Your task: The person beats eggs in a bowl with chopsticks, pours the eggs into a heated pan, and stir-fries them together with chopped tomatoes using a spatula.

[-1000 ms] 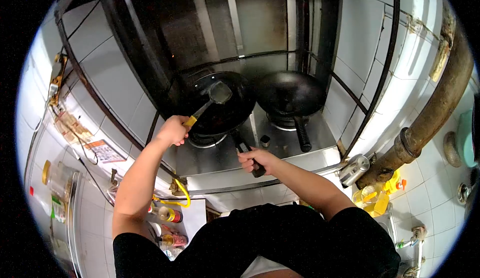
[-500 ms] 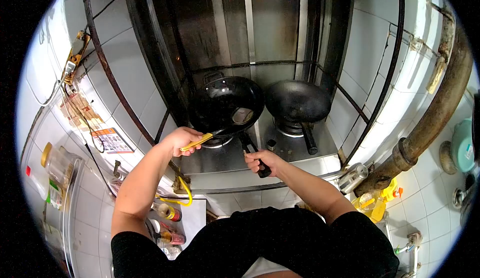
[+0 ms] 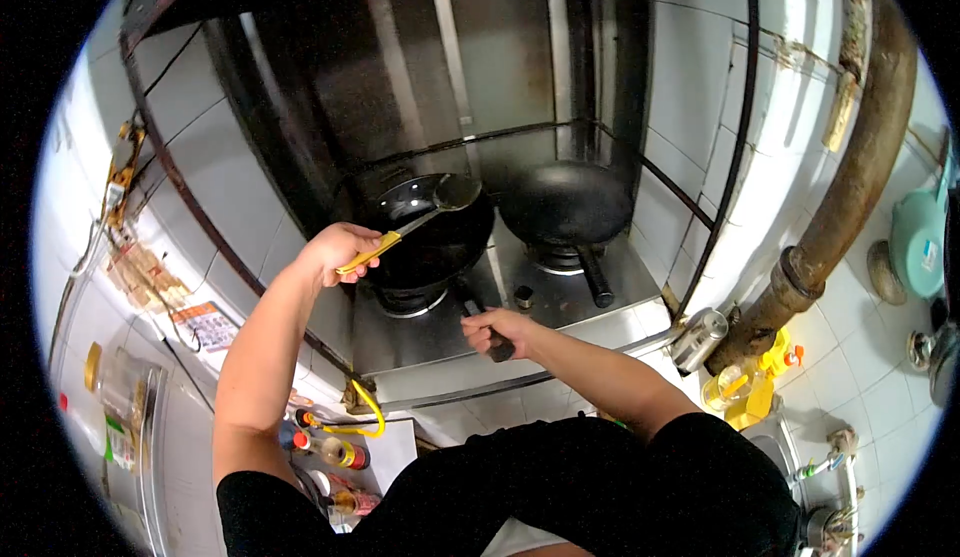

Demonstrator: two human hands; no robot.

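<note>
My left hand [image 3: 345, 254] is closed around the yellow handle of a ladle [image 3: 419, 219]. Its round metal head is raised over the far part of a deep black wok [image 3: 425, 252] on the left burner. My right hand [image 3: 497, 333] grips that wok by its black handle, which points back toward me. The wok's inside is dark, and I cannot make out any contents. To its right, a second black wok [image 3: 567, 205] rests on the other burner with its handle toward me, untouched.
Both woks stand on a steel stove [image 3: 480, 332] with a control knob [image 3: 523, 297] between them. A dark metal rail surrounds the cooking area. Sauce bottles [image 3: 335, 449] stand at lower left near a yellow hose [image 3: 372, 412]. A silver canister [image 3: 699, 341] and thick pipe [image 3: 800, 277] are at right.
The ladle's head has come up from low in the wok toward its far side. The wok appears tilted differently, and the whole view has shifted somewhat. Both hands keep their grips.
</note>
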